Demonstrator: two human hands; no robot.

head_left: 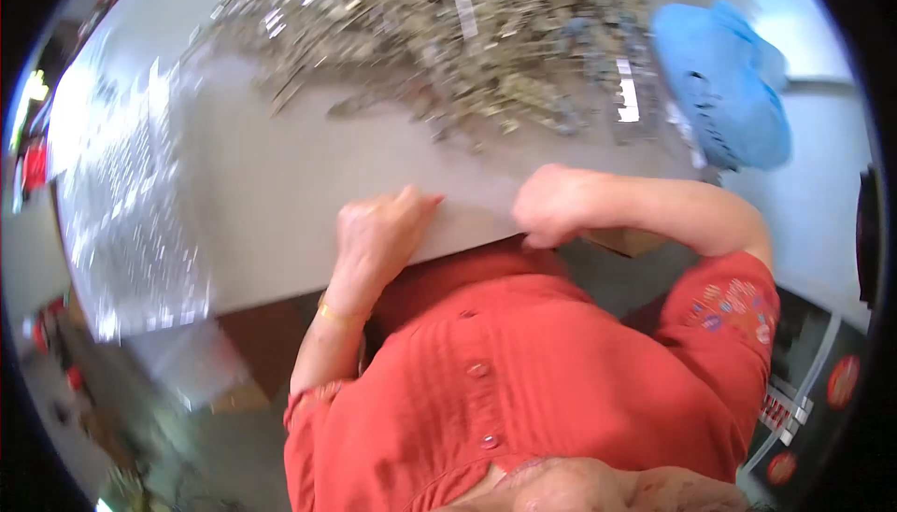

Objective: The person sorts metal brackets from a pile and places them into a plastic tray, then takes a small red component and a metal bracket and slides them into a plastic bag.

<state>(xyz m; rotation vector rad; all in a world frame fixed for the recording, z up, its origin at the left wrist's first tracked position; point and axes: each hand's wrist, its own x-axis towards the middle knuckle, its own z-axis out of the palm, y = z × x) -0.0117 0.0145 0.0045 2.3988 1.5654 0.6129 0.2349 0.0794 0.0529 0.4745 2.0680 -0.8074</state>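
Observation:
My left hand [378, 232], with a thin band at the wrist, is closed over the front edge of the table [271, 194]. A small red spot shows at its fingertips; I cannot make out whether it is a nail or an object. My right hand [556, 204] is also closed, at the table edge a little to the right, with its fingers turned down toward my body. Whatever either hand holds is hidden. Beyond both hands spreads a blurred heap [439, 35] of many small, thin, brownish-green pieces, some with shiny or white patches. Neither hand touches the heap.
Clear plastic sheeting [140, 204] covers the table's left side and hangs over its edge. A blue bag [724, 82] with dark writing lies at the right. Cardboard boxes [271, 344] stand below the table on the left.

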